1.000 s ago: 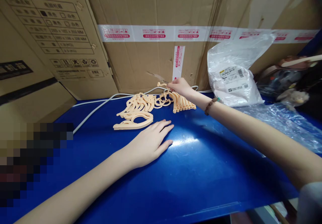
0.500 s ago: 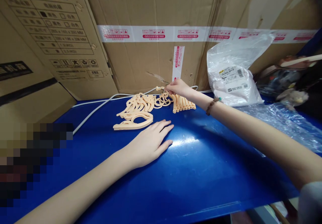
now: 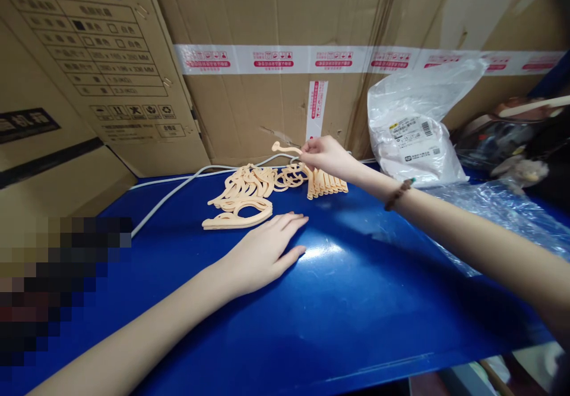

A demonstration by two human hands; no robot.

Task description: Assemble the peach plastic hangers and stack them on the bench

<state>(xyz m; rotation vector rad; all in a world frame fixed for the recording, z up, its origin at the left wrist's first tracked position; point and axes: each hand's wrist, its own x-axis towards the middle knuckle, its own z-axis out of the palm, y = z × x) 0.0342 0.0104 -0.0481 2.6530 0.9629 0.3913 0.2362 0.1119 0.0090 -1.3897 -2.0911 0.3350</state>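
My right hand (image 3: 326,155) is raised behind the parts, fingers pinched on one end of a beige plastic hanger arm (image 3: 285,148), whose rounded end points left. Under that hand lies a neat row of similar hanger arms (image 3: 327,183), partly covered by the fingers. To its left are beige hanger hooks (image 3: 288,176) and a heap of curved hanger arms (image 3: 249,182). My left hand (image 3: 267,253) rests flat on the blue table, fingers apart and holding nothing. Just beyond its fingertips lie folded hangers (image 3: 238,215), stacked together.
Cardboard boxes (image 3: 262,105) stand behind and to the left of the blue table (image 3: 285,336). A white cable (image 3: 171,197) runs along the back. At right are a labelled plastic bag (image 3: 414,146) and crumpled clear film (image 3: 503,212).
My right hand has lifted a little and moved slightly right, raising the hanger arm clear of the pile. My left hand has stayed in place.
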